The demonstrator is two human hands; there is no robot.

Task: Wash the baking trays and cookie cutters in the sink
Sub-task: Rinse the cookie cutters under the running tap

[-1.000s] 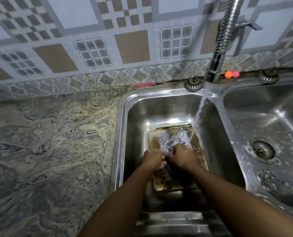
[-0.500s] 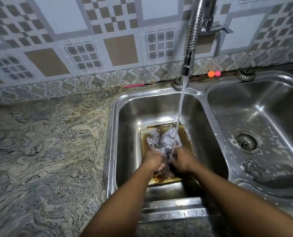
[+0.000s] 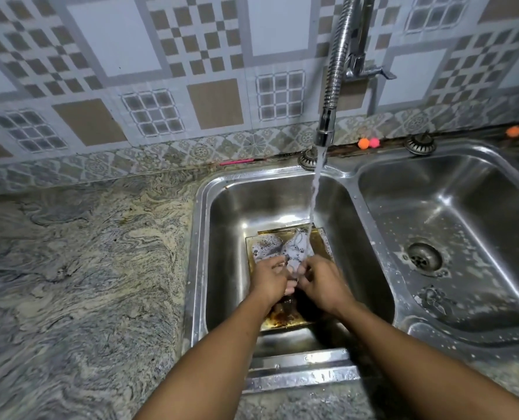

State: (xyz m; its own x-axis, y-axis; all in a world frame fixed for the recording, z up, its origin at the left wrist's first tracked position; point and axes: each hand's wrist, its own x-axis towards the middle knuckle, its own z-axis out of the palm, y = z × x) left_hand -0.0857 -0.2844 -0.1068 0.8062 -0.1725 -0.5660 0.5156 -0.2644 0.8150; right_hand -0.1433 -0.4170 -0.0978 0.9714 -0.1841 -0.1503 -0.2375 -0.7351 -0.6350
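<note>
left hand (image 3: 269,280), right hand (image 3: 323,283): fingers curled, pinching small soapy piece (image 3: 296,262) between them, centre frame, as before | baking tray (image 3: 285,322): flat in centre sink basin (image 3: 200,237), beneath hands | water stream (image 3: 314,192): now hits the piece, earlier fell right of hands

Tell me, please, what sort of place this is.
Probably a home kitchen: a double steel sink, a running tap above it, and a soapy baking tray in the left basin.
</note>
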